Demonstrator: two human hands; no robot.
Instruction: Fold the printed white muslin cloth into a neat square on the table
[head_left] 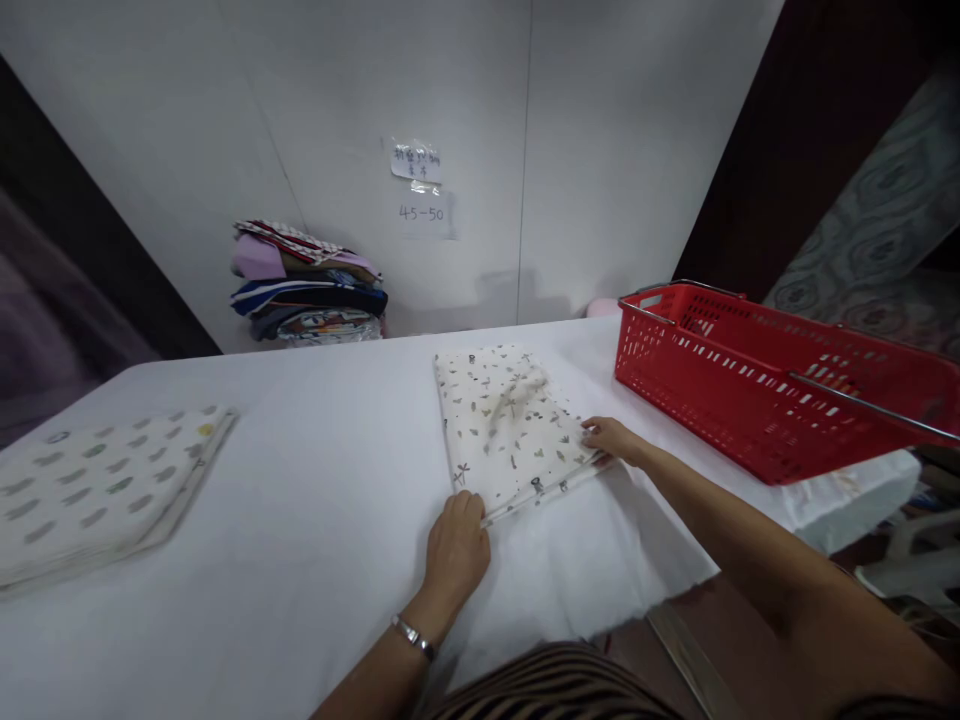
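A folded cream cloth with small printed figures (504, 420) lies on the white table (322, 470) in front of me. My left hand (456, 548), a bracelet on its wrist, is closed on the cloth's near left corner. My right hand (611, 438) pinches the near right corner, fingers curled over the edge. Both hands touch the cloth's front edge.
A red plastic basket (757, 390) with metal handles stands at the right on the table. A folded white cloth with grey-green spots (97, 490) lies at the left. A stack of folded clothes (307, 285) sits at the back against the wall, under paper notes (420, 190).
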